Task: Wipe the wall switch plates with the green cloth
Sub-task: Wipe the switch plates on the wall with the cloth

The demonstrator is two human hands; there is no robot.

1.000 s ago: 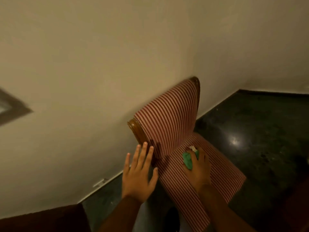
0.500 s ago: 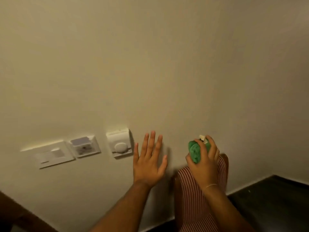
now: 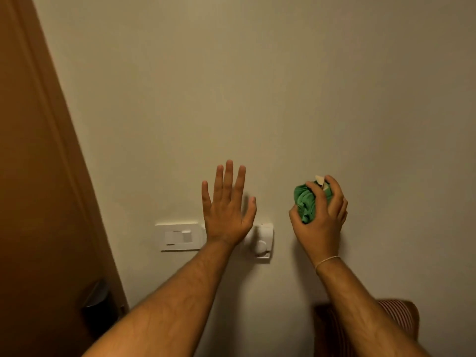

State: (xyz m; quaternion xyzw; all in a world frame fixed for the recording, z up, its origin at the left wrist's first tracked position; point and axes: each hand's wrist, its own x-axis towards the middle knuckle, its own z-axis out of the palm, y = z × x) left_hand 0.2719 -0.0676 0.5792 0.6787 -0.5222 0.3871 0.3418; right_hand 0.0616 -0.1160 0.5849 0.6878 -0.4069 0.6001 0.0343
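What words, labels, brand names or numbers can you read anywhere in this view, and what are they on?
None can be read.
Switch plate: plain white, no print visible.
Dial plate: no markings legible.
Green cloth in the right hand: a pale tag sticks out at the top, no text readable on it.
Left hand covers whatever lies between the two plates.

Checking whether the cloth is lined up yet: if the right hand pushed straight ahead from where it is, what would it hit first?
Probably bare wall. The right hand holds the green cloth to the right of the dial plate, not over it; depth is unclear.
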